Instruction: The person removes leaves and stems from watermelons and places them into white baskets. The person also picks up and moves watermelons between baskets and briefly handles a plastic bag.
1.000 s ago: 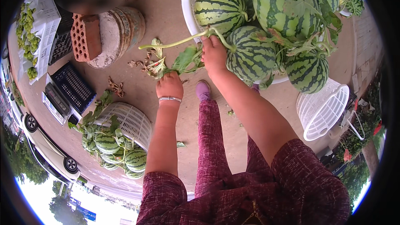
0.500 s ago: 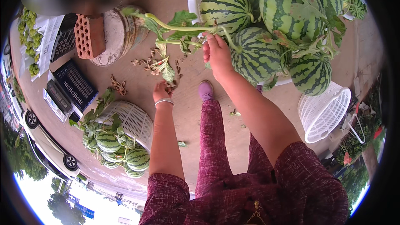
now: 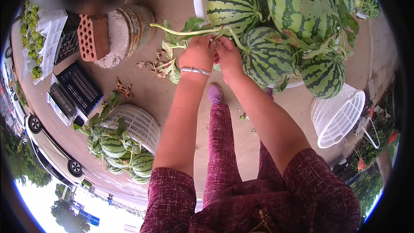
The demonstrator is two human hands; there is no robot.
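Both hands meet at a green watermelon vine beside a striped watermelon. My right hand is closed in a pinch on the vine near its fork, close to the fruit. My left hand, wearing a silver bangle, touches the right one, its fingers curled at the vine just below the main stem. The fingertips are partly hidden. The vine's cut end points left, with leaves, some withered, hanging under it. More watermelons fill a large white basket at the far right.
A tipped white basket with watermelons lies at left. Another white basket stands at right. A perforated brick sits on a round drum. Nearby are a dark blue crate, a scale and green grapes.
My left hand has moved up and right from the hanging leaves to the vine beside my right hand. A leafy shoot on the vine's left end is gone from there.
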